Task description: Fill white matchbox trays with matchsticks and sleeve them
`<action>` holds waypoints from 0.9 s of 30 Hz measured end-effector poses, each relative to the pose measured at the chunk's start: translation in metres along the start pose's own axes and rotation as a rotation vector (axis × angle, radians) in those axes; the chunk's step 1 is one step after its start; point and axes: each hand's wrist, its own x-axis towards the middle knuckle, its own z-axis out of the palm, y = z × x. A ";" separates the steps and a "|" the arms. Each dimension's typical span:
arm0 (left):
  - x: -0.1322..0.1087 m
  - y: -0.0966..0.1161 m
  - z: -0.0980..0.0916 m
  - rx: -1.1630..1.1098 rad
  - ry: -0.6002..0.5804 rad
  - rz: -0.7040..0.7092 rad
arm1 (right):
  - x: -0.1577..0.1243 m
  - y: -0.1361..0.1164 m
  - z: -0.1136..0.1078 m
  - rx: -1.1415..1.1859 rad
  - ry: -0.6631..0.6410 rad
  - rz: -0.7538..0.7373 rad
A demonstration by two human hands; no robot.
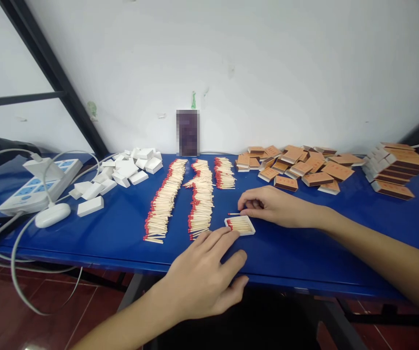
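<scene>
Against a white wall (304,63), a blue surface (122,240) is spread with match-packing parts. At its near side, a small white tray (249,231), partly filled with red-headed matches (239,225), is set down between the two hands. Just beyond its far edge, a single match (234,214) is held, head pointing left; it appears to be pinched at its plain end by the thumb and fingers of the right hand (273,206).

Tray loading is judged to be the step in hand; a low, careful placement with the heads aligned would be called for. The right forearm is brought in from the right, wrist nearly straight. The left hand (209,272) is reached up from below, palm down; its grip is loose, thumb apart, fingertips laid at the tray's near left edge, though firm contact cannot be told.

Farther out, three match rows (200,214) are laid to the left, white trays (127,169) are heaped beyond them, and orange matchboxes (315,179) are piled to the right.
</scene>
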 end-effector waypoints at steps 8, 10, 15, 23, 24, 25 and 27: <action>0.000 0.000 0.000 0.007 -0.005 -0.001 | -0.004 -0.001 0.001 -0.209 0.068 -0.028; 0.000 0.001 -0.001 0.007 -0.002 -0.002 | -0.006 -0.008 -0.003 -0.211 0.082 -0.023; 0.000 0.000 0.000 0.007 0.001 -0.005 | -0.012 -0.028 -0.008 -0.139 0.003 0.014; 0.000 0.000 0.001 0.005 0.004 -0.003 | -0.005 -0.016 0.000 -0.095 0.202 0.048; -0.001 0.000 0.001 0.006 0.004 -0.003 | -0.004 -0.013 0.001 -0.087 0.226 0.053; -0.001 0.000 0.001 0.006 0.005 -0.006 | -0.003 -0.010 0.002 -0.080 0.239 0.050; -0.001 0.000 0.001 0.006 0.004 -0.010 | -0.002 -0.005 0.004 -0.056 0.219 0.019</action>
